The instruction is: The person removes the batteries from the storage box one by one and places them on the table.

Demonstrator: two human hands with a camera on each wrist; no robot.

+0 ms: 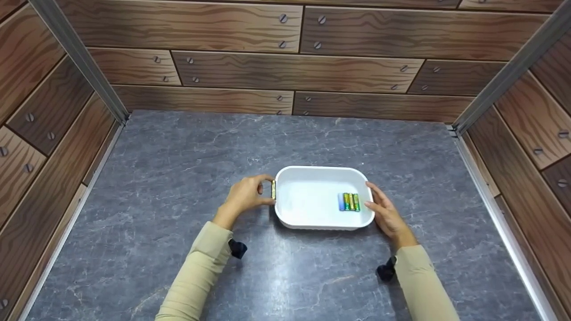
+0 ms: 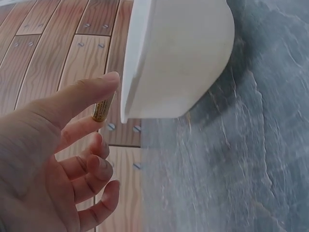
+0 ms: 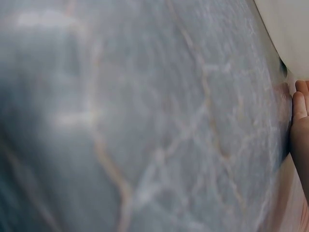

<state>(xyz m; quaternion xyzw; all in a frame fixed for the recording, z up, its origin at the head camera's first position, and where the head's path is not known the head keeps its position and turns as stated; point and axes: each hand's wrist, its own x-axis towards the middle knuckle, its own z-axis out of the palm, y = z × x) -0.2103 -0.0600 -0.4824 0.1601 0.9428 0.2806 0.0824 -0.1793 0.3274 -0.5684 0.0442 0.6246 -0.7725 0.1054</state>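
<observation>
I count one tub [image 1: 308,196], two hands and four batteries for certain: three green-and-gold batteries [image 1: 351,202] side by side on the tub's floor, near its right end, and one loose battery [image 1: 273,189]. A bluish strip [image 1: 341,202] borders the row's left side; I can't tell what it is.

My left hand [image 1: 243,194] pinches the loose battery end to end between thumb and forefinger, just outside the tub's left rim, its other fingers loosely bent. My right hand [image 1: 389,217] grips the tub's right end, thumb over the rim; the right wrist view barely catches it.

The tub stands upright on a grey, marbled tabletop [image 1: 187,160]. Wood-patterned walls [image 1: 236,29] enclose three sides, with metal posts [image 1: 80,58] at both far corners.
</observation>
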